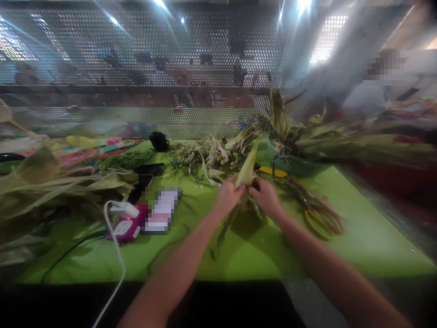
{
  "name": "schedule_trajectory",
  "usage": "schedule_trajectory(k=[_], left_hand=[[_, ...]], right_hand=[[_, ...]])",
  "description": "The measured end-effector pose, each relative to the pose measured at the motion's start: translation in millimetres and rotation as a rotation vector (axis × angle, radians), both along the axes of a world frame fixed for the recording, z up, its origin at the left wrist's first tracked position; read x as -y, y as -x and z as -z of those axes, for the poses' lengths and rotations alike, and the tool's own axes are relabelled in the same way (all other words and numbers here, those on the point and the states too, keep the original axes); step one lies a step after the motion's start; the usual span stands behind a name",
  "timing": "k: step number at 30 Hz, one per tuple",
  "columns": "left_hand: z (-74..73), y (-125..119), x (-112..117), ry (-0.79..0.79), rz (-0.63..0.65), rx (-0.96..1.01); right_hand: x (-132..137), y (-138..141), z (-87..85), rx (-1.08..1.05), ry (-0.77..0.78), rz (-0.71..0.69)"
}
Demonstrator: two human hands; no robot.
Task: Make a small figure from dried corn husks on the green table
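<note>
Over the middle of the green table (201, 264), my left hand (228, 197) and my right hand (264, 195) hold a pale green corn husk (247, 168) between them. Its pointed tip stands up and away from me. The fingers of both hands are closed around its lower part, close together. Below the hands hang more husk strips (235, 214), blurred. A pile of dry, shredded husk (213, 155) lies just beyond. To the right of my right hand are scissors with orange-yellow handles (322, 222).
A phone (162, 212) and a purple power strip (128, 228) with a white charger (124, 208) lie to the left. More husks (68, 191) cover the left side. A green basket (293, 164) with husks stands back right. A person (368, 95) is behind it.
</note>
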State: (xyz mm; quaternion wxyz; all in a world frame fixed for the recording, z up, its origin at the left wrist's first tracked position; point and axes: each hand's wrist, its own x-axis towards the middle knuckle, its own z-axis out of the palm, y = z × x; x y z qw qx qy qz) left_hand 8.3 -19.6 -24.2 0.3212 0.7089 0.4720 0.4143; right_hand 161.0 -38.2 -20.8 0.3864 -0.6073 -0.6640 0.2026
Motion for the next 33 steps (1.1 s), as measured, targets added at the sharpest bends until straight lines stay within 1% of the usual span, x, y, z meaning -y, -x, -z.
schedule_trajectory(k=[4, 8, 11, 13, 17, 20, 23, 25, 27, 28, 30, 32, 33], left_hand=[[1.5, 0, -1, -0.037, -0.005, -0.041], [0.3, -2, 2, -0.06, 0.003, -0.044], [-1.8, -3, 5, -0.064, 0.039, -0.046], [-3.9, -3, 7, -0.058, 0.035, -0.019], [-7.6, 2, 3, 0.035, 0.021, 0.076], [-7.7, 5, -1, 0.095, 0.025, 0.091], [-7.2, 4, 0, 0.14, 0.058, 0.125], [-8.2, 2, 3, 0.164, 0.102, 0.171], [-10.8, 2, 6, 0.161, 0.144, 0.233], [-12.7, 3, 6, 0.148, 0.145, 0.276], [-17.6, 11, 3, 0.112, 0.09, 0.401], [-23.9, 26, -5, 0.067, -0.048, 0.584], [-27.7, 35, -11, 0.038, -0.095, 0.702]], right_hand=[[1, 2, -1.7, -0.001, 0.001, 0.002], [0, 1, 1.9, 0.011, 0.004, 0.032], [-3, -2, 6.2, -0.06, 0.002, 0.034], [-5, -3, 7.2, -0.115, -0.002, 0.018], [-5, -3, 3.1, -0.151, -0.047, -0.028], [-3, -5, -0.3, -0.214, -0.1, -0.074], [-5, -7, 1.9, -0.208, -0.1, -0.059], [-8, -8, 7.2, -0.228, -0.068, -0.026], [-12, -9, 13.8, -0.312, -0.02, 0.009], [-15, -11, 16.7, -0.354, -0.003, 0.03], [-20, -16, 20.1, -0.371, 0.008, 0.08], [-25, -25, 19.3, -0.334, 0.002, 0.134], [-27, -30, 17.6, -0.34, 0.0, 0.161]])
